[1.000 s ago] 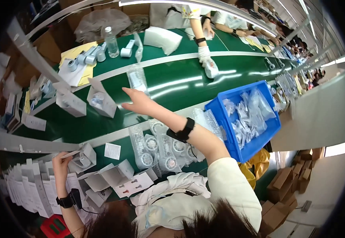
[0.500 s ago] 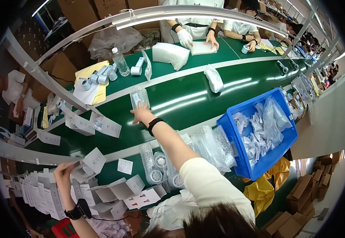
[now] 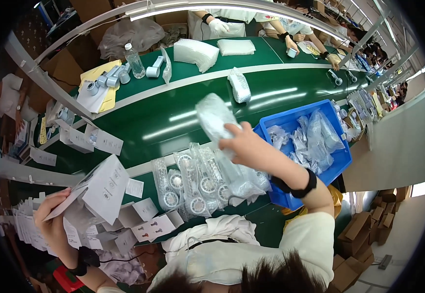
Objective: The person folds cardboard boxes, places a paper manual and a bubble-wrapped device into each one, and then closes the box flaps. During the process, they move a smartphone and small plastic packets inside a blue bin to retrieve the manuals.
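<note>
My left hand (image 3: 55, 212) grips an open white carton (image 3: 106, 190) by its flap at the near left. A clear bubble-wrap package (image 3: 214, 115) is in my right hand (image 3: 254, 145), raised above the green belt; what lies inside the wrap is blurred. Below it, several bubble-wrapped handheld fans (image 3: 198, 188) with round heads lie side by side along the near ledge. Next to my right forearm stands a blue bin (image 3: 298, 116) with crumpled clear bags in it. More open white cartons (image 3: 141, 222) sit beside my left arm, next to a small printed slip (image 3: 134, 187).
Across the green belt (image 3: 163, 117) lies another wrapped package (image 3: 239, 85). On the far bench are stacked bubble-wrap sheets (image 3: 196, 54), a clear bottle (image 3: 135, 61) and several pale blue devices (image 3: 110, 78). Co-workers stand behind it. A metal frame (image 3: 51, 78) rises at left.
My right hand has lifted the wrapped package off the belt and carried it right and nearer. My left hand has brought the carton a little closer. A co-worker's hand has left the far bubble-wrap stack.
</note>
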Action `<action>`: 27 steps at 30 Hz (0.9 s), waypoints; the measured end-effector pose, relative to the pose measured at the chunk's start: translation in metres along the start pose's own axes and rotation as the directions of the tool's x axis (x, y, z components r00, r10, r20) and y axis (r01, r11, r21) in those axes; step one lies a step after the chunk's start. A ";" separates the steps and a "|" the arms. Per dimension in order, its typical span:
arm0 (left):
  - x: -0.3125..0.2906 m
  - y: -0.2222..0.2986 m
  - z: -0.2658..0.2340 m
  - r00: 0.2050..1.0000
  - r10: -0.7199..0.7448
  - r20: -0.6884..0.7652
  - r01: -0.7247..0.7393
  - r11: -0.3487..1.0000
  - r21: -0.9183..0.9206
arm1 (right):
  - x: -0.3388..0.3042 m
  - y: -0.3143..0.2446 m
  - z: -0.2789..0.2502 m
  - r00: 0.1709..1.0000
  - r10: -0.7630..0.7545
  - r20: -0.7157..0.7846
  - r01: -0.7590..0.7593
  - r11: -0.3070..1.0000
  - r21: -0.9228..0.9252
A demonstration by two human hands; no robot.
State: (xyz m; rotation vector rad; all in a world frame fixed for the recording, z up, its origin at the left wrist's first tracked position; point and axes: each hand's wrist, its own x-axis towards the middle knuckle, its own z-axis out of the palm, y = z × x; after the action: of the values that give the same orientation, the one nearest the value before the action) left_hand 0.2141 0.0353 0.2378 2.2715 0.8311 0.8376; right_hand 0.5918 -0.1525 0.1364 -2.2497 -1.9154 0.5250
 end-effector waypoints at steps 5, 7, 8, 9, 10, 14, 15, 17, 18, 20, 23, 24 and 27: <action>0.015 0.024 0.050 0.993 0.010 0.115 0.004 0.992 -0.123 | -0.104 0.036 0.043 0.964 0.248 0.099 -0.249 0.968 0.002; 0.017 0.032 0.069 0.985 0.034 0.168 -0.010 0.989 -0.146 | -0.122 0.055 0.078 0.949 0.206 0.238 -0.222 0.974 0.044; 0.016 0.038 0.076 0.979 0.047 0.196 -0.017 0.988 -0.152 | -0.126 0.061 0.085 0.936 0.178 0.304 -0.209 0.975 0.072; 0.014 0.041 0.084 0.981 0.046 0.189 -0.018 0.989 -0.148 | -0.121 0.064 0.077 0.938 0.172 0.302 -0.201 0.977 0.069; 0.012 0.044 0.091 0.979 0.009 0.205 0.018 0.991 -0.131 | -0.109 0.069 0.063 0.959 0.144 0.244 -0.176 0.978 0.114; 0.003 0.049 0.111 0.970 -0.074 0.234 0.098 0.991 -0.094 | -0.014 0.099 0.021 0.985 0.127 -0.118 -0.103 0.976 0.190; 0.001 0.048 0.119 0.968 -0.076 0.241 0.103 0.990 -0.101 | 0.024 0.115 0.025 0.964 0.175 -0.202 -0.147 0.978 0.148; 0.003 0.053 0.134 0.963 -0.044 0.264 0.080 0.989 -0.125 | 0.093 0.158 0.038 0.903 0.405 -0.143 -0.408 0.913 0.007; 0.003 0.055 0.139 0.963 -0.074 0.258 0.106 0.988 -0.112 | 0.126 0.171 0.055 0.844 0.512 -0.162 -0.518 0.855 0.003; -0.010 0.061 0.142 0.966 -0.110 0.234 0.132 0.988 -0.080 | 0.175 0.187 0.091 0.785 0.591 -0.185 -0.600 0.800 0.013; -0.021 0.063 0.144 0.965 -0.208 0.162 0.225 0.970 -0.095 | 0.217 0.204 0.128 0.719 0.694 -0.050 -0.693 0.720 0.027; -0.024 0.062 0.144 0.964 -0.212 0.161 0.227 0.970 -0.084 | 0.218 0.212 0.137 0.735 0.676 -0.058 -0.675 0.737 0.042; -0.021 0.059 0.149 0.959 -0.215 0.183 0.231 0.970 -0.071 | 0.207 0.239 0.146 0.750 0.658 -0.066 -0.655 0.753 0.068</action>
State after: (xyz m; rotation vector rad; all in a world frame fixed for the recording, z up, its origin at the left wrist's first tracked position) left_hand 0.3278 -0.0611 0.1750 2.0876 0.9271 0.5542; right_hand 0.7886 -0.0098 -0.1132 -2.8341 -0.9953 0.5141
